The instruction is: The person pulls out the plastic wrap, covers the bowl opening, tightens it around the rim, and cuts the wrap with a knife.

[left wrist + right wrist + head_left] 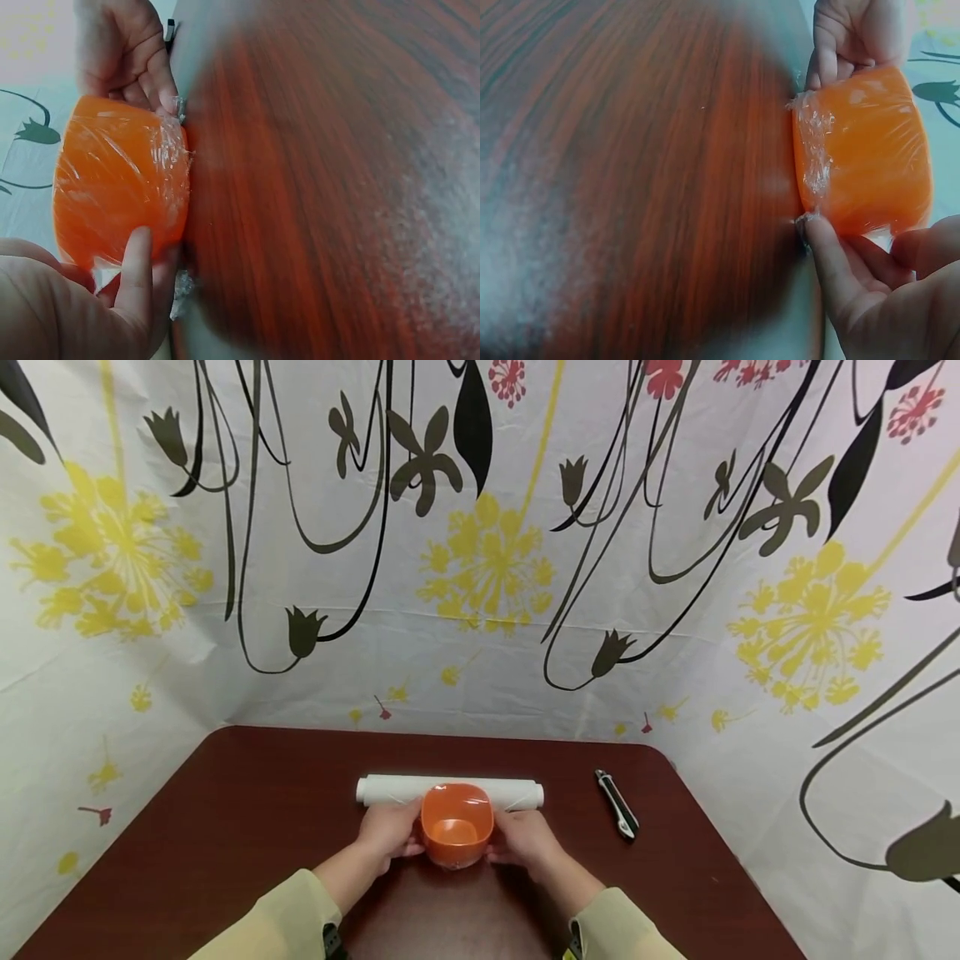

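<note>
An orange bowl stands between the two hands near the middle of the table. Clear plastic wrap clings to its outside, creased and bunched toward the base. On one side the left hand holds the bowl, fingers against the wall and low near the base. From the opposite side the right hand grips it, its fingers beside a crumpled bit of film. Just behind the bowl lies a white roll, partly hidden by it. The fingertips under the bowl are hidden in the head view.
A utility knife lies on the dark red wood-grain table, to the right of the roll. Flower-printed white sheeting hangs behind the table and along both sides.
</note>
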Demonstrator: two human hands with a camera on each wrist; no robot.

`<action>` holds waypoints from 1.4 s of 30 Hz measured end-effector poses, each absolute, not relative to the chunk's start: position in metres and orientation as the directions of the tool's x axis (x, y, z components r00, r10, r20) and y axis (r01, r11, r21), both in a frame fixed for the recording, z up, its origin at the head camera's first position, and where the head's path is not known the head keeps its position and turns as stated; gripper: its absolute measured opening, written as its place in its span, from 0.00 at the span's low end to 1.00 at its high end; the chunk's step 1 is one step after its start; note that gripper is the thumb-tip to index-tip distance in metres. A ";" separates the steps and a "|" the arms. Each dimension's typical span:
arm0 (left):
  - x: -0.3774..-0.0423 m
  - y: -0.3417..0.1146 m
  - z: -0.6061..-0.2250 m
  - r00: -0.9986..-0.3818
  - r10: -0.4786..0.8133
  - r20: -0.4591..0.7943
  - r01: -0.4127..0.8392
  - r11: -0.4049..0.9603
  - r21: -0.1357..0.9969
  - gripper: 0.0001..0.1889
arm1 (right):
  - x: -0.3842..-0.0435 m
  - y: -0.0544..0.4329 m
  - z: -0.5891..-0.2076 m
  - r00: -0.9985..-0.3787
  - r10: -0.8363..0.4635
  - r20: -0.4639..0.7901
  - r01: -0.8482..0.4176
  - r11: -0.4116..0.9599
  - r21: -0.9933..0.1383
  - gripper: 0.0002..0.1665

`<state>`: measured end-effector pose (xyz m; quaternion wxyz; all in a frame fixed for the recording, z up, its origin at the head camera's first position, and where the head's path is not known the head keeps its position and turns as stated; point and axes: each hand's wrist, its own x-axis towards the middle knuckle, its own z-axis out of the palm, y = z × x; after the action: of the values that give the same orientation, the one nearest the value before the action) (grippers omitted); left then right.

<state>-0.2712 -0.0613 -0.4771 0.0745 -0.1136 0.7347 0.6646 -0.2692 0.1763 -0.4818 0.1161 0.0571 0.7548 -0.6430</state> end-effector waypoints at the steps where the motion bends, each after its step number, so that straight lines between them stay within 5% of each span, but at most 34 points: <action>1: -0.271 -0.062 -0.476 -0.964 -0.069 -0.256 -0.262 0.099 0.960 0.24 | -0.270 0.175 -0.481 -0.968 -0.062 -0.245 0.232 0.169 -0.958 0.28; 9: -0.274 -0.061 -0.475 -0.965 -0.072 -0.253 -0.259 0.099 0.961 0.20 | -0.275 0.173 -0.481 -0.978 -0.063 -0.200 0.185 0.187 -0.965 0.28; 16: -0.275 -0.059 -0.479 -0.960 -0.017 -0.280 -0.278 -0.074 0.958 0.21 | -0.275 0.171 -0.483 -0.976 -0.109 -0.188 0.173 0.133 -0.976 0.27; 29: -0.271 -0.056 -0.472 -0.950 -0.072 -0.305 -0.300 -0.065 0.952 0.20 | -0.269 0.166 -0.480 -0.976 -0.041 -0.213 0.201 0.200 -0.959 0.22; 37: -0.273 -0.056 -0.478 -0.954 0.026 -0.300 -0.301 -0.111 0.947 0.20 | -0.275 0.167 -0.489 -0.973 -0.135 -0.189 0.186 0.032 -0.982 0.27; 42: -0.275 -0.061 -0.482 -0.954 0.050 -0.296 -0.300 -0.091 0.950 0.22 | -0.274 0.167 -0.489 -0.977 -0.099 -0.192 0.182 0.099 -0.978 0.25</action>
<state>-0.2745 -0.0608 -0.4816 0.1193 -0.0942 0.6636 0.7325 -0.2740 0.1672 -0.4890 0.1045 0.0284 0.7339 -0.6706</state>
